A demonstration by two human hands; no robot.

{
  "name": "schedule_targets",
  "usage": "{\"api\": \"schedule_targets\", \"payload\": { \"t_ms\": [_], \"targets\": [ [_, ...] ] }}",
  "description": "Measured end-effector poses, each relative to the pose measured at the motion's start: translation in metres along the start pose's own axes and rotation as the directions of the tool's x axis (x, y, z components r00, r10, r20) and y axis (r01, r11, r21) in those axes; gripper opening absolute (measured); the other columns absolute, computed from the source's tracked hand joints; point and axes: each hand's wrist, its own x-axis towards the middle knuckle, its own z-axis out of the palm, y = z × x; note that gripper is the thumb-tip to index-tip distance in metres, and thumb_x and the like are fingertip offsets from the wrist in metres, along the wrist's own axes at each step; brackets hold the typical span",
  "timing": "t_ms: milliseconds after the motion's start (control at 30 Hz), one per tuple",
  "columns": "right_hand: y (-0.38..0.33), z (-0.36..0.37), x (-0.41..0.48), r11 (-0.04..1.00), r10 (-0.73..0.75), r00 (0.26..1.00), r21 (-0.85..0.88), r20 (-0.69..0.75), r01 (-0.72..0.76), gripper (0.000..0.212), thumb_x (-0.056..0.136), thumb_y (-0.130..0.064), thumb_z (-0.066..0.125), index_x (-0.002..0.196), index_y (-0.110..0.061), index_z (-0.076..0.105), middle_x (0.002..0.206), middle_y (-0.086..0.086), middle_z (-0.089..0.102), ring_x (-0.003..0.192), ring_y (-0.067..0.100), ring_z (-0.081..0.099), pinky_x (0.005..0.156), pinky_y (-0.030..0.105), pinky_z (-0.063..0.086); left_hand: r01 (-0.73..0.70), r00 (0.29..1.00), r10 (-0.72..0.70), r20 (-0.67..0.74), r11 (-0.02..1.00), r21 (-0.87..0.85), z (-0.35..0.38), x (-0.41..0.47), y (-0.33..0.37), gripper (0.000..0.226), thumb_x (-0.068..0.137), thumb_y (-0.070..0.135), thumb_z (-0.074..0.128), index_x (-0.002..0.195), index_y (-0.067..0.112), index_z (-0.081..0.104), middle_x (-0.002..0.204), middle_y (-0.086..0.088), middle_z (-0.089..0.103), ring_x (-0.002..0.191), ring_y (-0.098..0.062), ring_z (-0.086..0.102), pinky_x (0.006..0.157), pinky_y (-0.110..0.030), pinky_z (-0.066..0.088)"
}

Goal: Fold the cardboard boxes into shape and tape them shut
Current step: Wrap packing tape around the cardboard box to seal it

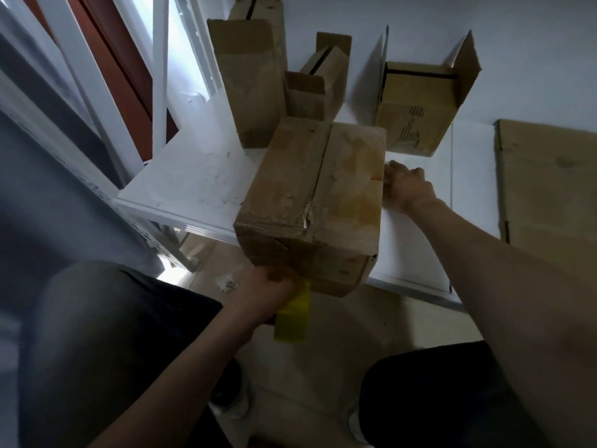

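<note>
Left hand [265,293] partly under box [318,195], right hand [407,186] behind; perhaps tape [292,320].

Forearms [181,376] bare to frame edge; dark legwear [436,399] lower L & R; pale-soled shoes [231,409] at btm centre

The left arm reaches forward from low in the head view, forearm bare, wrist straight. The left hand [269,291] sits at the near lower edge of the box [316,202], back of the hand up, fingers curled and gripping the yellow tape [292,318] that hangs below that edge. The right arm stretches long past the box's right side, elbow nearly straight. The right hand [407,185] is against the far right side of the box, knuckles raised and fingers bent toward it; their tips are hidden.
</note>
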Motion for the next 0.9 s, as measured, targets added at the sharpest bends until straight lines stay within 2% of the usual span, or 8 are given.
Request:
{"api": "schedule_targets", "payload": {
  "t_ms": [133, 267, 433, 500, 600, 767, 833, 900],
  "targets": [
    [0.004, 0.006, -0.02, 0.994, 0.045, 0.967, 0.108, -0.253, -0.018, 0.031, 0.103, -0.017, 0.047, 0.122, -0.014, 0.071, 0.114, 0.02, 0.062, 0.105, 0.044, 0.055, 0.092, 0.045, 0.047, -0.033, 0.999, 0.033, 0.001, 0.999, -0.012, 0.001, 0.0, 0.0, 0.009, 0.08, 0.044, 0.068, 0.077, 0.051, 0.073, 0.074, 0.014, 0.072, 0.076, -0.016, 0.073, 0.061, -0.038, 0.063],
    [0.008, 0.001, -0.056, 0.908, 0.203, 0.958, 0.406, -0.205, -0.105, 0.027, 0.098, -0.016, 0.061, 0.124, -0.009, 0.066, 0.121, 0.018, 0.066, 0.111, 0.036, 0.063, 0.095, 0.036, 0.048, -0.005, 0.998, 0.011, 0.062, 0.996, -0.093, 0.001, -0.003, -0.001, 0.012, 0.086, 0.04, 0.071, 0.097, 0.039, 0.077, 0.104, 0.0, 0.071, 0.094, -0.026, 0.07, 0.061, -0.036, 0.06],
    [-0.001, -0.021, -0.11, 0.72, 0.324, 0.915, 0.69, -0.239, -0.074, 0.022, 0.09, -0.022, 0.075, 0.111, -0.014, 0.075, 0.109, 0.002, 0.074, 0.098, 0.016, 0.067, 0.073, 0.014, 0.046, 0.026, 0.995, -0.009, 0.098, 0.984, -0.178, 0.0, -0.007, -0.003, 0.007, 0.092, 0.036, 0.071, 0.095, 0.037, 0.077, 0.11, 0.002, 0.069, 0.099, -0.023, 0.067, 0.058, -0.032, 0.056],
    [-0.015, -0.034, -0.134, 0.651, 0.333, 0.9, 0.759, -0.281, -0.004, 0.022, 0.087, -0.028, 0.079, 0.108, -0.02, 0.077, 0.105, -0.006, 0.075, 0.093, 0.008, 0.068, 0.076, 0.018, 0.051, 0.03, 0.996, -0.013, 0.091, 0.981, -0.193, 0.001, -0.008, -0.003, 0.006, 0.093, 0.031, 0.072, 0.095, 0.033, 0.077, 0.11, 0.002, 0.068, 0.097, -0.021, 0.066, 0.06, -0.031, 0.055],
    [-0.038, -0.047, -0.17, 0.569, 0.324, 0.883, 0.816, -0.341, 0.106, 0.014, 0.084, -0.035, 0.081, 0.097, -0.032, 0.079, 0.092, -0.016, 0.075, 0.074, -0.003, 0.065, 0.06, 0.011, 0.048, 0.031, 0.996, -0.013, 0.09, 0.977, -0.213, 0.0, -0.008, -0.003, 0.006, 0.092, 0.028, 0.072, 0.091, 0.033, 0.076, 0.111, 0.001, 0.067, 0.095, -0.022, 0.066, 0.06, -0.031, 0.053],
    [-0.077, -0.057, -0.212, 0.443, 0.191, 0.878, 0.837, -0.439, 0.322, 0.014, 0.089, -0.023, 0.077, 0.101, -0.028, 0.081, 0.077, -0.019, 0.07, 0.059, 0.004, 0.054, 0.05, 0.016, 0.042, 0.037, 0.995, -0.017, 0.094, 0.974, -0.224, -0.001, -0.012, -0.002, 0.009, 0.092, 0.027, 0.073, 0.085, 0.033, 0.075, 0.103, 0.004, 0.064, 0.088, -0.017, 0.064, 0.049, -0.024, 0.052],
    [-0.087, -0.056, -0.219, 0.418, 0.107, 0.896, 0.837, -0.432, 0.353, 0.017, 0.092, -0.018, 0.073, 0.107, -0.021, 0.08, 0.071, -0.013, 0.07, 0.048, 0.009, 0.052, 0.044, 0.02, 0.042, 0.027, 0.996, -0.008, 0.085, 0.973, -0.23, -0.001, -0.013, -0.001, 0.008, 0.091, 0.027, 0.074, 0.085, 0.032, 0.076, 0.105, 0.003, 0.065, 0.093, -0.019, 0.065, 0.058, -0.03, 0.056],
    [-0.095, -0.056, -0.222, 0.357, 0.056, 0.926, 0.874, -0.373, 0.33, 0.02, 0.093, -0.014, 0.071, 0.111, -0.018, 0.078, 0.076, 0.002, 0.074, 0.05, 0.022, 0.061, 0.046, 0.027, 0.052, 0.015, 0.997, 0.002, 0.076, 0.972, -0.233, -0.003, -0.016, -0.001, 0.006, 0.09, 0.026, 0.074, 0.087, 0.031, 0.076, 0.106, 0.003, 0.064, 0.096, -0.02, 0.064, 0.063, -0.032, 0.056]
  ]
}}
